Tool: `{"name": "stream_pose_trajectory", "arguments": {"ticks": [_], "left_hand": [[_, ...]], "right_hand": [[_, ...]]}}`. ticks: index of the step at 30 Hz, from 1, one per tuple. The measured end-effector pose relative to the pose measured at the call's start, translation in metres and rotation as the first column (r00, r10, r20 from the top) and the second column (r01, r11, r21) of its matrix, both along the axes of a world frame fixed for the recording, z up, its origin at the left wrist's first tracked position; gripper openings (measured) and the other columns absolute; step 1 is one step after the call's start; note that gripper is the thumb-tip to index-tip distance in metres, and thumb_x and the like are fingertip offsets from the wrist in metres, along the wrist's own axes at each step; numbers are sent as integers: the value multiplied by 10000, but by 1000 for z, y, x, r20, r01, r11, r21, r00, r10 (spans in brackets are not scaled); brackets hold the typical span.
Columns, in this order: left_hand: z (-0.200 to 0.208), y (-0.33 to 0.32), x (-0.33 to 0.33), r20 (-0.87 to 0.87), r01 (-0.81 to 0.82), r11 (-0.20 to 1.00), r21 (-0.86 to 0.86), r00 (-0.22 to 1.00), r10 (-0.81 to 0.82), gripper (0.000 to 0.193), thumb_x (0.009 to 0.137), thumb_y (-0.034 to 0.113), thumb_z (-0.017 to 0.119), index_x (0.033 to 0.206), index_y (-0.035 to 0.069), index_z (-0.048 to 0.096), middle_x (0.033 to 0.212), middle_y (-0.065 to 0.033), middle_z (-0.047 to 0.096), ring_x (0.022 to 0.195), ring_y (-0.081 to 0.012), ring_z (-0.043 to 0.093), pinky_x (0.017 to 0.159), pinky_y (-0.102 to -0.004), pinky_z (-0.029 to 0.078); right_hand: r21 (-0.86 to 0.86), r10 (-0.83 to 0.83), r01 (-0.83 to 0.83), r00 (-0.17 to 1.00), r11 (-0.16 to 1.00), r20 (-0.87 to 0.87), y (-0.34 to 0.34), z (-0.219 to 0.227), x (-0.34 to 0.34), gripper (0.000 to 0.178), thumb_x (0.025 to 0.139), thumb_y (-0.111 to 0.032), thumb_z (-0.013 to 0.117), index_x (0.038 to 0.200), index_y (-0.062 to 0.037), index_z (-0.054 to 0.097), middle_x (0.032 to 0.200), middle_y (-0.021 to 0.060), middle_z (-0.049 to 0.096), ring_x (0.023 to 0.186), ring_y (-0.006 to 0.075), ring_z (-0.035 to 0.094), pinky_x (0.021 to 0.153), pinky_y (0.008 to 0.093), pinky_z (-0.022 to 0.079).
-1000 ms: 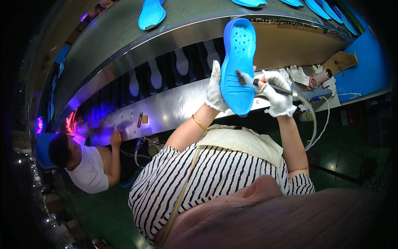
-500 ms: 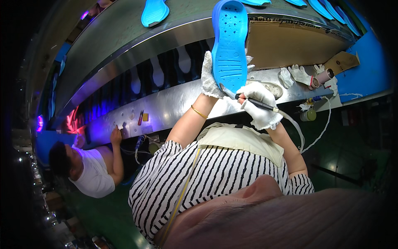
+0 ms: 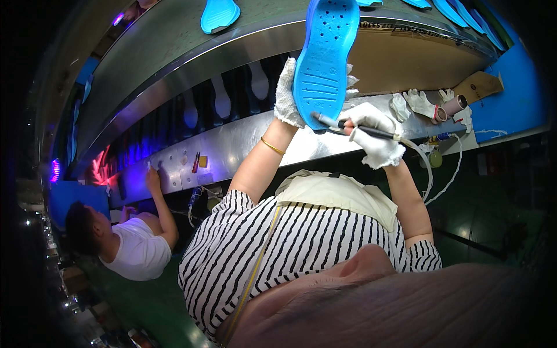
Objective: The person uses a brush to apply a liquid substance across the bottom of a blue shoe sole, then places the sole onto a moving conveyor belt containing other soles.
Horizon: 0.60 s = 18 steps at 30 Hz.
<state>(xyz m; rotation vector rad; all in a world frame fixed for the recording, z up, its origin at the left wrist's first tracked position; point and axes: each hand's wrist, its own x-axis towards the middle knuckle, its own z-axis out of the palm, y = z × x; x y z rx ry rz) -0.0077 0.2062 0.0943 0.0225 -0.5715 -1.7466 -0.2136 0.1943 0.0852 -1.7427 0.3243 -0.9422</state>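
My left hand (image 3: 285,95), in a white glove, is closed on a blue shoe sole (image 3: 324,75). The sole is held up with its grooved and holed face toward me, and its top runs out of the picture. Some left fingers show past its right edge. My gloved right hand (image 3: 376,139) grips a black-handled brush (image 3: 378,133) with a pale hose (image 3: 426,168) trailing from its rear. At the lower, rounded end of the sole, the brush tip (image 3: 321,119) appears to touch the surface.
Blue soles (image 3: 220,14) lie on the dark belt (image 3: 261,26) beyond. Below it runs a metal shelf (image 3: 232,142) with pliers (image 3: 196,162). White gloves (image 3: 420,103) and a pinkish cup (image 3: 455,105) stand at right, beside a cardboard panel (image 3: 406,61). A co-worker (image 3: 133,238) sits at left.
The sole has tilted, its upper end swinging right. My right hand has shifted right, and the brush tip has moved from the sole's left edge onto its lower end. The co-worker's arm has moved left.
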Motion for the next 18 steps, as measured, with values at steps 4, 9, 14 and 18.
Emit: {"name": "stream_pose_trajectory", "arguments": {"ticks": [4, 9, 14, 18], "left_hand": [[8, -1, 6, 95, -24, 1000, 7, 995, 23, 814, 891, 629, 352, 1443, 38, 259, 1414, -266, 342, 1263, -453, 392, 1061, -573, 309], [14, -7, 11, 103, 72, 995, 68, 992, -79, 759, 911, 580, 380, 1434, 39, 286, 1397, -289, 353, 1235, -453, 429, 1016, -556, 381], [17, -11, 6, 214, 37, 978, 207, 973, -82, 647, 945, 482, 413, 1312, -51, 440, 1227, -299, 526, 1091, -414, 568, 921, -455, 498], [4, -24, 19, 485, -119, 927, 355, 872, -73, 547, 932, 448, 484, 1203, -21, 556, 1074, -217, 631, 901, -276, 663, 787, -391, 566]], "right_hand": [[87, 171, -169, 985, 982, -15, 11, -7, -5, 130, 736, 55, 631, 843, -10, 597, 830, 54, 616, 788, 110, 597, 700, 250, 485], [153, 102, -110, 993, 982, 57, 9, -1, -12, 166, 776, 88, 601, 907, -11, 574, 954, 67, 597, 820, 106, 583, 725, 241, 476], [-251, 21, -15, 1000, 968, 20, 1, 19, 9, 205, 698, 80, 618, 877, -16, 589, 874, 87, 621, 809, 155, 602, 735, 284, 498], [-181, 120, -128, 991, 975, -55, -6, 6, 18, 189, 650, 55, 639, 810, -38, 597, 854, 69, 628, 810, 152, 605, 747, 286, 495]]}}
